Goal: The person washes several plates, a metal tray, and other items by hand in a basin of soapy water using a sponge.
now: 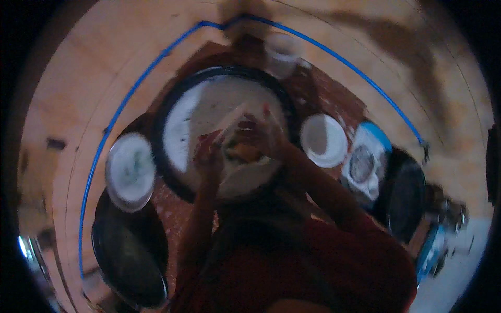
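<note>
Both my hands are above a wide round dark-rimmed pan (225, 69) with a pale inner surface. My left hand (211, 152) is over its middle, fingers turned inward. Close to its right, my right hand (268, 135) reaches in with fingers pointing up and left. A pale strip (235, 119) shows between the fingertips, too blurred to identify. Just below the hands sits an orange-brown lump (245, 152) with dark green edges, possibly food; I cannot tell whether it is held or resting. Motion blur hides the exact finger contacts.
A white bowl (324, 141) stands right of the pan, beside a blue-and-white bag (366, 164). A whitish cup (282, 51) is behind. On the left are a white plate with green bits (131, 172) and a large dark basin (129, 250). A blue line (135, 88) curves across the floor.
</note>
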Motion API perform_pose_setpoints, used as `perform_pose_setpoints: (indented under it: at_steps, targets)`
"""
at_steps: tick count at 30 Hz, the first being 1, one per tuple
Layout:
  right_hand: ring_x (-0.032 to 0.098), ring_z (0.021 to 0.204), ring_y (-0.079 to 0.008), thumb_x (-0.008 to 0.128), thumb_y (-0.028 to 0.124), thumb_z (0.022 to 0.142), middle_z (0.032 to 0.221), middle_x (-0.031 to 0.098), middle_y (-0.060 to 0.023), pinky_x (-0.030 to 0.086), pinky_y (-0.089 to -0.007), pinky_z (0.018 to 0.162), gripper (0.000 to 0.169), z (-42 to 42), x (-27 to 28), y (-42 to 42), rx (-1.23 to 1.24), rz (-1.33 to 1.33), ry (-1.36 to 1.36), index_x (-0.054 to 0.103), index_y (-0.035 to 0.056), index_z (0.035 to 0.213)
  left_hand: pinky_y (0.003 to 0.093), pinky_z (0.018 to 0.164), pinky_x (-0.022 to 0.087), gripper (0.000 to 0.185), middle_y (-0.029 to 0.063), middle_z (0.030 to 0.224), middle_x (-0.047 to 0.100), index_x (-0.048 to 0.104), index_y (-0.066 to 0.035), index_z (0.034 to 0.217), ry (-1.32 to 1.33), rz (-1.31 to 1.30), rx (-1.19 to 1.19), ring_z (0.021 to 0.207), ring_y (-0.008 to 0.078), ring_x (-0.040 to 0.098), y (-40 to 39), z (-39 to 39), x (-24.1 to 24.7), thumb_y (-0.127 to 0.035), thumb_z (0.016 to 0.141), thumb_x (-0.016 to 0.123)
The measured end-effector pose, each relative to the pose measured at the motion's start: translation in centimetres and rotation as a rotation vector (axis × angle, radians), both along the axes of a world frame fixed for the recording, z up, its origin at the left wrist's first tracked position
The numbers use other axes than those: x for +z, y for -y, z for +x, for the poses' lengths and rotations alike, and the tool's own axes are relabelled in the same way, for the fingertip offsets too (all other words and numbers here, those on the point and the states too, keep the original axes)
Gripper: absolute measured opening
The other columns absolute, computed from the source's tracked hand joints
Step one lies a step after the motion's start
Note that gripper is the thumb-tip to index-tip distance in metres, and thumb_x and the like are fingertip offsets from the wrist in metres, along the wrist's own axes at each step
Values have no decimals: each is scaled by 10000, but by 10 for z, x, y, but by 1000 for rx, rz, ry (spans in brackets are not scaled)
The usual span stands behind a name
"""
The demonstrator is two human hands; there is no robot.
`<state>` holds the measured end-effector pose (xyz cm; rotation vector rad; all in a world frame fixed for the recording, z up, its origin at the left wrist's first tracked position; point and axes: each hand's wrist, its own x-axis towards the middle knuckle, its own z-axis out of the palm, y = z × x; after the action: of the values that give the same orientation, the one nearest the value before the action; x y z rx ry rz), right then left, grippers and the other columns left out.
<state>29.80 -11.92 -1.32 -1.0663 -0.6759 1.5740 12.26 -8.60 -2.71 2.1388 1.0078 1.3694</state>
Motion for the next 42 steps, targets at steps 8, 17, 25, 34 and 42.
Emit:
perform_pose_setpoints:
  at_steps: [8, 17, 25, 34, 42]
  targets:
    - [521, 872, -195, 508, 240, 802, 990, 526, -107, 419, -331, 732, 336, 74, -3, 100, -382, 363, 1033, 478, 10, 1046, 387, 816, 388, 257, 120, 998, 524, 547, -73, 944, -254, 332, -143, 962, 275, 474, 9, 6, 27, -143, 705, 612]
    - [515, 747, -172, 489, 234, 802, 853, 554, -101, 420, -282, 618, 260, 250, -174, 239, -1154, -646, 1158, 531, 13, 933, 424, 877, 338, 540, 231, 1085, 459, 381, -28, 1184, -1061, -634, 113, 1021, 328, 445, -83, -116, -137, -293, 736, 526]
    - [476, 696, -136, 463, 253, 810, 796, 551, -80, 389, -259, 577, 230, 274, -200, 222, -1403, -828, 1069, 562, 50, 850, 412, 841, 373, 491, 242, 1073, 468, 371, 56, 1154, -818, -341, 297, 952, 339, 483, -58, -81, -112, -204, 753, 488]
    - [460, 873, -165, 489, 192, 770, 949, 493, -88, 381, -302, 746, 193, 59, -50, -27, -430, 551, 330, 558, 56, 888, 416, 758, 390, 196, 157, 867, 549, 537, -35, 867, -491, -343, 425, 863, 266, 515, -73, -103, -136, -185, 746, 501]
    - [448, 1003, -360, 557, 409, 702, 1110, 446, -213, 351, -439, 856, 541, 4, -77, -80, 401, 147, 1566, 456, 78, 1117, 399, 828, 366, 348, 150, 959, 509, 481, -8, 1039, -1156, -682, -159, 964, 302, 460, -50, -101, -45, -202, 750, 505]
